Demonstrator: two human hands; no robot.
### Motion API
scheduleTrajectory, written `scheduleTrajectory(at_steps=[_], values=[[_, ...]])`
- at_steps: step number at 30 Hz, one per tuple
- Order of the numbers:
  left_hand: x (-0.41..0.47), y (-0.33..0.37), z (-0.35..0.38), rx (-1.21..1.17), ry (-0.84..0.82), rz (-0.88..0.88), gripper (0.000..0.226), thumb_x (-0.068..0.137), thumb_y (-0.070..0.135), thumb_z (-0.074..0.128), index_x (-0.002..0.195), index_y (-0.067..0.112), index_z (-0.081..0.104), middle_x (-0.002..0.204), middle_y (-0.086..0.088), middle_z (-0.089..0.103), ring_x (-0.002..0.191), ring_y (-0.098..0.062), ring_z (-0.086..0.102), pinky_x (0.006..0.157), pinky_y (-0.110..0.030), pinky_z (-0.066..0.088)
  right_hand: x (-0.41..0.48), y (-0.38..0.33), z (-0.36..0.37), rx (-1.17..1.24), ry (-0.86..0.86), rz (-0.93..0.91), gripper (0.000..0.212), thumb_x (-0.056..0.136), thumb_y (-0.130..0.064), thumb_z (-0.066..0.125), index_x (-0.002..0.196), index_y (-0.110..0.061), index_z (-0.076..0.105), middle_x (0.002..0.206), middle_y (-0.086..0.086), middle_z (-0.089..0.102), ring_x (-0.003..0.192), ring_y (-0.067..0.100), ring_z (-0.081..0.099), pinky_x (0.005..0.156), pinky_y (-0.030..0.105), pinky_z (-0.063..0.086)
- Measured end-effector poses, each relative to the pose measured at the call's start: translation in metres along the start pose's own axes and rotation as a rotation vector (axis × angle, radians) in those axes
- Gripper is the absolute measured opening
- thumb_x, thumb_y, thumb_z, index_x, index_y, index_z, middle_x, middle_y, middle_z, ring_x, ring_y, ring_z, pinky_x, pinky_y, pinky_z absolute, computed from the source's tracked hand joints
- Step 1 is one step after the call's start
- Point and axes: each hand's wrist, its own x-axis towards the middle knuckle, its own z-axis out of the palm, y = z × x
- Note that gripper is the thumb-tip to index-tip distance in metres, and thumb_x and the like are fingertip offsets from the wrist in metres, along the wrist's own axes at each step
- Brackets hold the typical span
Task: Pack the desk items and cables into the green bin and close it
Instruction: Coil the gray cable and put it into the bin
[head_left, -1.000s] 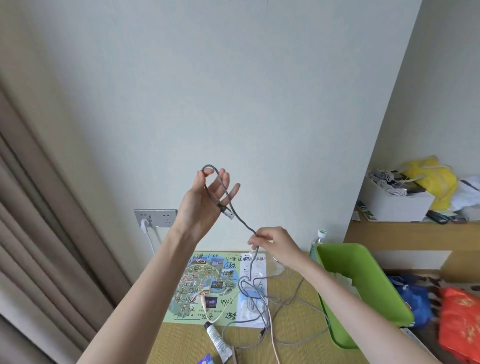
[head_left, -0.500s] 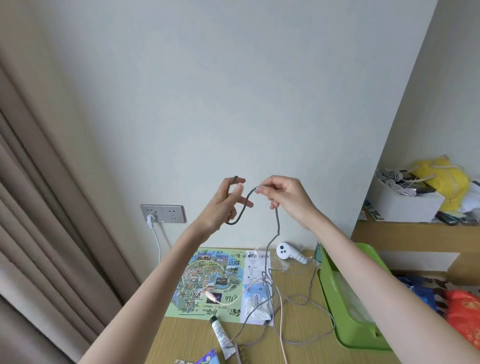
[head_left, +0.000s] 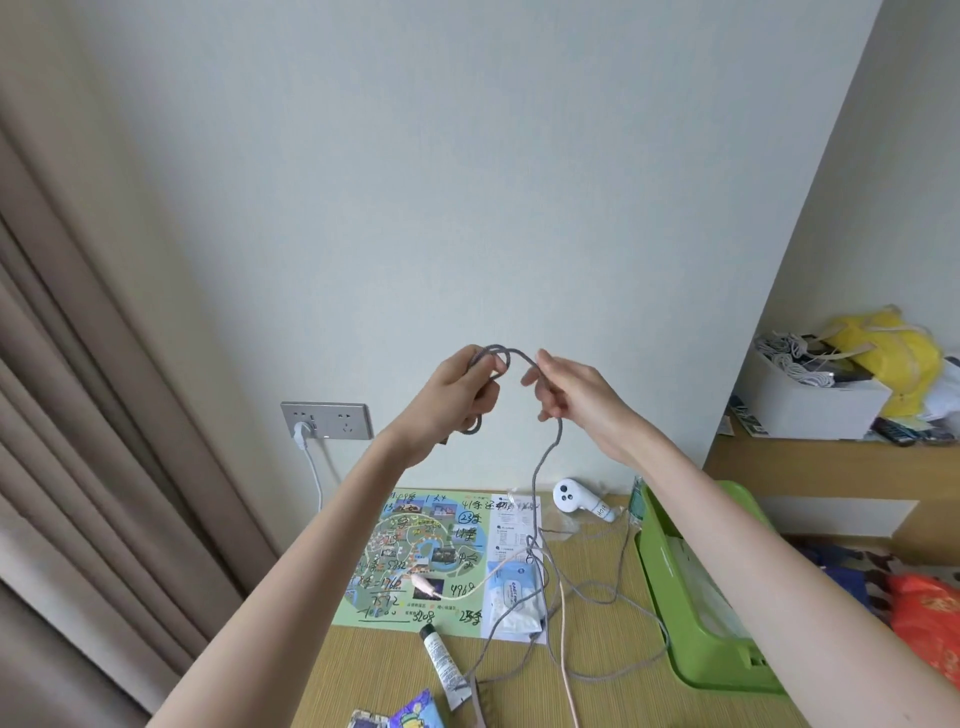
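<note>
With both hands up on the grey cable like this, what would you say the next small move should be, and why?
Probably slide the right hand down the grey cable and bring another loop up to the left hand. The left hand already grips a small coil, while most of the cable hangs down and lies tangled on the desk, so it is not ready for the green bin yet.

**Hidden and cut off**

Green bin (head_left: 696, 618): right side behind the right forearm, inside mostly unseen. Cable (head_left: 545, 462) partly buried in the left hand (head_left: 457, 395); its end can't be made out. Snack packets (head_left: 400, 719) and pink cord (head_left: 566, 670) cropped at the bottom edge. Map (head_left: 415, 551) handwriting too small to read. Water bottle (head_left: 635, 506) mostly behind the bin.
</note>
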Motion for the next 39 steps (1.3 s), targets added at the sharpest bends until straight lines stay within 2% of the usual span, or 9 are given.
scheduleTrajectory(at_steps=[6, 10, 14, 18, 21, 27, 32, 36, 39], values=[[0.006, 0.001, -0.009, -0.065, 0.135, 0.039, 0.017, 0.103, 0.024, 0.039, 0.091, 0.012, 0.040, 0.052, 0.004, 0.036, 0.045, -0.010, 0.019, 0.044, -0.022, 0.020, -0.012, 0.018, 0.007, -0.044, 0.029, -0.033, 0.038, 0.102, -0.035, 0.043, 0.074, -0.012, 0.056, 0.055, -0.010, 0.032, 0.054, 0.010, 0.034, 0.067, 0.023, 0.047], [0.007, -0.007, 0.001, -0.047, 0.174, -0.016, 0.037, 0.106, 0.031, 0.035, 0.109, 0.005, 0.062, 0.056, 0.003, 0.048, 0.039, -0.004, 0.031, 0.040, -0.013, 0.026, -0.015, 0.012, 0.023, -0.019, -0.006, -0.044, 0.039, 0.102, -0.031, 0.044, 0.071, -0.011, 0.055, 0.054, -0.005, 0.030, 0.050, 0.012, 0.032, 0.059, 0.024, 0.045], [0.013, -0.010, 0.007, 0.103, 0.209, -0.016, 0.048, 0.105, 0.036, 0.035, 0.100, 0.005, 0.071, 0.063, 0.004, 0.051, 0.045, 0.000, 0.039, 0.046, -0.012, 0.030, -0.018, 0.010, 0.032, -0.029, -0.057, -0.031, 0.042, 0.102, -0.032, 0.045, 0.068, -0.012, 0.057, 0.053, 0.000, 0.031, 0.048, 0.014, 0.032, 0.054, 0.024, 0.043], [0.018, -0.012, 0.015, 0.277, 0.211, -0.045, 0.046, 0.104, 0.036, 0.036, 0.085, 0.011, 0.070, 0.071, 0.007, 0.059, 0.057, -0.006, 0.046, 0.054, -0.020, 0.036, -0.020, 0.008, 0.037, -0.074, -0.066, 0.004, 0.045, 0.101, -0.036, 0.046, 0.064, -0.013, 0.054, 0.048, -0.008, 0.029, 0.046, 0.012, 0.026, 0.048, 0.024, 0.026], [0.021, -0.015, 0.018, 0.373, 0.159, -0.063, 0.040, 0.103, 0.035, 0.036, 0.085, 0.011, 0.063, 0.057, 0.009, 0.060, 0.050, 0.000, 0.047, 0.056, -0.027, 0.034, -0.018, 0.008, 0.039, -0.087, -0.071, 0.019, 0.046, 0.100, -0.040, 0.047, 0.063, -0.013, 0.053, 0.047, -0.009, 0.030, 0.047, 0.012, 0.023, 0.050, 0.030, 0.016], [0.023, -0.018, 0.013, 0.389, 0.240, -0.118, 0.031, 0.100, 0.028, 0.038, 0.073, 0.019, 0.049, 0.065, 0.004, 0.049, 0.057, -0.014, 0.043, 0.057, -0.030, 0.034, -0.014, 0.006, 0.031, -0.168, -0.162, 0.043, 0.043, 0.098, -0.041, 0.051, 0.073, -0.010, 0.068, 0.049, -0.008, 0.038, 0.050, 0.013, 0.037, 0.062, 0.026, 0.049], [0.021, -0.013, -0.009, -0.193, 0.223, -0.325, 0.034, 0.103, 0.015, 0.038, 0.072, 0.012, 0.053, 0.074, -0.003, 0.059, 0.072, -0.017, 0.056, 0.074, -0.029, 0.044, -0.012, 0.005, 0.020, -0.197, -0.162, 0.010, 0.028, 0.096, -0.031, 0.058, 0.074, -0.020, 0.074, 0.060, 0.000, 0.047, 0.065, 0.016, 0.049, 0.074, 0.018, 0.051], [0.016, -0.014, -0.017, -0.775, 0.110, -0.460, 0.035, 0.104, 0.014, 0.033, 0.080, 0.008, 0.058, 0.085, -0.011, 0.072, 0.093, -0.025, 0.067, 0.095, -0.037, 0.044, -0.009, 0.009, 0.028, -0.220, -0.103, -0.027, 0.029, 0.096, -0.025, 0.058, 0.080, -0.006, 0.071, 0.056, 0.003, 0.039, 0.048, 0.009, 0.039, 0.060, 0.025, 0.047], [0.013, -0.017, -0.020, -0.949, 0.120, -0.510, 0.036, 0.103, 0.014, 0.030, 0.095, 0.001, 0.062, 0.110, -0.023, 0.069, 0.110, -0.034, 0.063, 0.112, -0.043, 0.034, -0.010, 0.010, 0.035, -0.222, -0.055, -0.040, 0.029, 0.097, -0.023, 0.057, 0.076, -0.007, 0.070, 0.050, 0.002, 0.036, 0.043, 0.009, 0.035, 0.048, 0.020, 0.039]])
